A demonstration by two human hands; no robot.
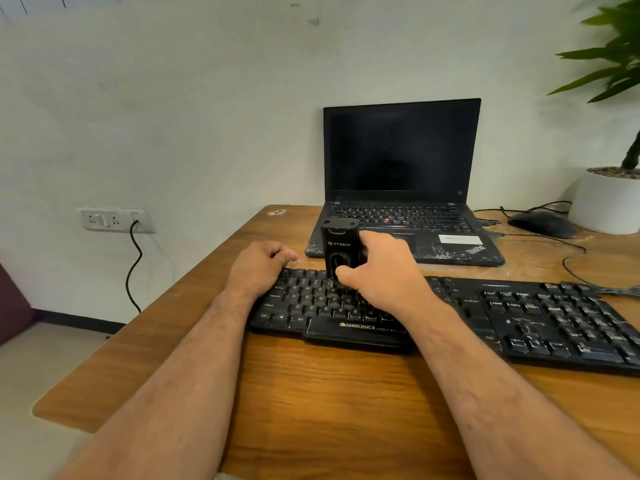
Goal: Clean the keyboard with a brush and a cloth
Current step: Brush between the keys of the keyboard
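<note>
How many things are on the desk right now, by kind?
Keyboards: 1
Laptops: 1
Brushes: 1, held upright in the right hand
Mice: 1
Potted plants: 1
Total: 5

The keyboard (450, 313) is black, full-size, with white lettering and the brand ZEBRONICS printed on its front edge. It lies flat on the wooden desk, running from the left-centre toward the right edge. The brush (337, 251) is a black, blocky tool marked STRIFF, standing upright with its lower end on the keys of the left half.
</note>
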